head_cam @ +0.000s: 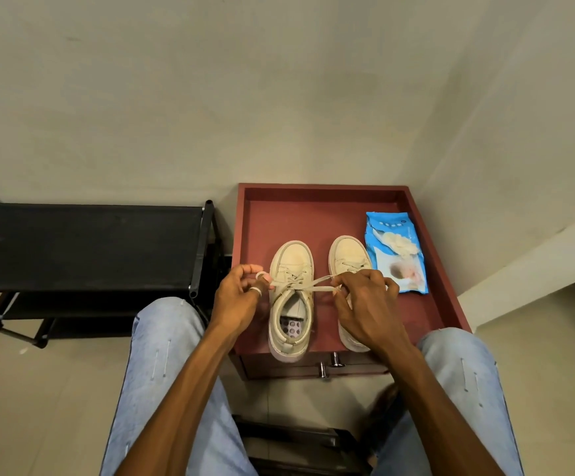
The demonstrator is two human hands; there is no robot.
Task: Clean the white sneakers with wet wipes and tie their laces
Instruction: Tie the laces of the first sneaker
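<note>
- The left sneaker [292, 256] and the right sneaker [348, 251] stand side by side on the red bench [279, 214], heels near the person, so the laces [313, 285] are easy to reach.
- The left hand [241, 292] grips one lace end with curled fingers, left of the left sneaker.
- The right hand [365, 300] pinches the other end over the right sneaker; both pull apart, probably to tighten the knot.
- The wipes pack [395, 252] lies just right of the right sneaker, within reach.
</note>
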